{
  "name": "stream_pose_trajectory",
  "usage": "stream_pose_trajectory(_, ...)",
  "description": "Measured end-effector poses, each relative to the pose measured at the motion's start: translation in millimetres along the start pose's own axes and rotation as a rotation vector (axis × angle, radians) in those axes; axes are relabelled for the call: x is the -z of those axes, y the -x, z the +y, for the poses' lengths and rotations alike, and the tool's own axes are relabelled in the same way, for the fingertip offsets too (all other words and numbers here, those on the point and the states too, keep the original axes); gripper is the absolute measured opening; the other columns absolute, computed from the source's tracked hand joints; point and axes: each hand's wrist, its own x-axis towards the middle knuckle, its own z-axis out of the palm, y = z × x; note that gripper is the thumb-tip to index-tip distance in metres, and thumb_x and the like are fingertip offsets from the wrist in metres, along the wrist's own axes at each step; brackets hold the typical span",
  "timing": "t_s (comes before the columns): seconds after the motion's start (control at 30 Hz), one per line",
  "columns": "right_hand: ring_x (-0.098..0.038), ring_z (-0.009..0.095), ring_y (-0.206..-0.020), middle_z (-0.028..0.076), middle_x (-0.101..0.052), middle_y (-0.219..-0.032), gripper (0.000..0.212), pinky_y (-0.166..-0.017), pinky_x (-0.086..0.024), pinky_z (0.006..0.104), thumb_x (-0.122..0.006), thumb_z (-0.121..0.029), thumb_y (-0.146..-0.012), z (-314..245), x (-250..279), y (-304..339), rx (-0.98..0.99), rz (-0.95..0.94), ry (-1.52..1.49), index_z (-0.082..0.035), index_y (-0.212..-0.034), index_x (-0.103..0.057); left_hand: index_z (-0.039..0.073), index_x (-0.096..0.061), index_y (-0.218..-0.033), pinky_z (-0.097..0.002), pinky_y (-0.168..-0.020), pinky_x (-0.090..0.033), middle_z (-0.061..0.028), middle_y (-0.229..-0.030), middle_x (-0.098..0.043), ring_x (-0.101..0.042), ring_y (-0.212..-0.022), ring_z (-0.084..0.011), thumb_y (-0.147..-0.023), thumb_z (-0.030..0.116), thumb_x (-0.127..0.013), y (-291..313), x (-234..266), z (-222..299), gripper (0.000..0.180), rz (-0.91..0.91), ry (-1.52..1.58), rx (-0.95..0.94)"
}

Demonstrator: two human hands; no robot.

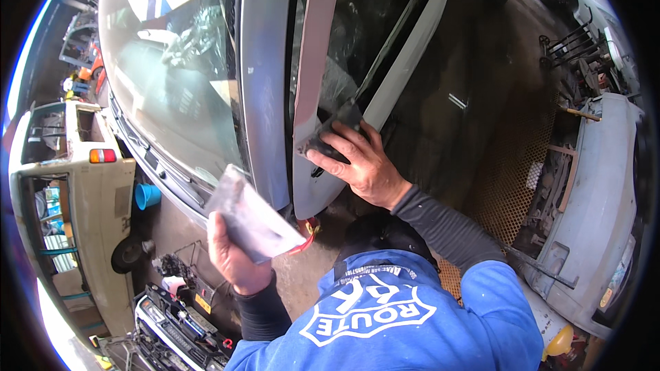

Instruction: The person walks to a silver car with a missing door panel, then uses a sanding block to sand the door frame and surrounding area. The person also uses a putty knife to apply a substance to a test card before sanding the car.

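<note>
My left hand (237, 261) grips a flat rectangular plate (258, 223) with a smeared whitish-grey face, in front of the vehicle's corner. Fingers spread across it, my right hand (364, 168) holds a dark block-like pad (347, 115) against the lower part of the door's window frame. That door frame (316, 55) has a dull pinkish strip running upward and a pale grey lower part. Beside it stands the blue-grey windshield pillar (265, 89). What the pad's underside touches is hidden by my fingers.
The windshield (172, 89) fills the upper left. A beige van (103, 192) and a blue bucket (147, 196) are at the left; a dark grille part (182, 330) lies lower left. Orange mesh (505, 185) and a large grey body panel (598, 178) are on the right.
</note>
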Motion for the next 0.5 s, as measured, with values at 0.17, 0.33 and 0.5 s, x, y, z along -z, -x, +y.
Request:
stream_pose_trajectory(0.17,-0.053,0.032,-0.13,0.013,-0.056,-0.138,0.064,-0.109,-0.038,0.0504,-0.055,0.01,-0.08,-20,100,-15,-0.037,0.029,-0.403,-0.012,-0.14,-0.059,-0.001,-0.054,-0.135,-0.0419,-0.097,-0.054,-0.0132,-0.125,-0.067,-0.068,-0.11,-0.0266,-0.103,0.024,-0.051,3,-41,-44,0.041,-0.052,0.124,0.363)
stream_pose_trajectory(0.33,-0.051,0.029,-0.135,0.007,-0.058,-0.138,0.045,-0.111,-0.036,0.0608,-0.063,-0.019,-0.094,-38,160,-22,0.255,-0.212,-0.194,-0.026,-0.138,-0.061,-0.002,-0.055,-0.132,-0.0422,-0.096,-0.055,-0.0161,-0.119,-0.068,-0.069,-0.106,-0.0272,-0.101,0.025,-0.054,-13,-103,-60,0.041,-0.424,0.388,0.767)
stream_pose_trajectory(0.5,-0.049,0.031,-0.137,0.009,-0.056,-0.141,0.047,-0.113,-0.035,0.0613,-0.061,-0.014,-0.094,3,181,-37,0.182,0.001,0.123,-0.025,-0.139,-0.061,-0.002,-0.058,-0.127,-0.0356,-0.087,-0.058,-0.0137,-0.113,-0.071,-0.071,-0.098,-0.0226,-0.097,0.018,-0.06,-21,-147,-39,0.036,-0.527,0.094,0.34)
